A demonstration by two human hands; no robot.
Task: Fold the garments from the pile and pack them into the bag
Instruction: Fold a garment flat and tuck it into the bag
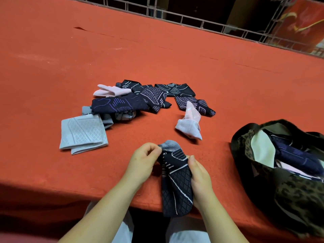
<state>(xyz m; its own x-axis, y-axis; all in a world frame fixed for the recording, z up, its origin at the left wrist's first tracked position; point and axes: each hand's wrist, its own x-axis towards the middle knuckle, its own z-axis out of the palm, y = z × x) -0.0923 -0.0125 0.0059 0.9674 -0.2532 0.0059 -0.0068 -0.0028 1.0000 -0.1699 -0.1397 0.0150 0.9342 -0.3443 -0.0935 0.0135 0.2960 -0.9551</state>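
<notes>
A dark navy patterned sock (176, 183) with a grey toe hangs over the table's near edge. My left hand (142, 162) pinches its grey upper end. My right hand (199, 176) grips its right side, thumb on top. Farther back lies the pile of socks (140, 99), dark navy ones mixed with pale pink ones. A folded light grey sock (83, 134) lies at the pile's near left. A pale pink sock (190, 125) sits alone in the middle. At the right stands the open dark leopard-print bag (287, 195) with navy and pale socks inside.
The red cloth-covered table (157, 55) stretches far back and to the left. A metal railing (201, 23) runs along its far edge. My knees in pale trousers (187, 234) show below the near edge.
</notes>
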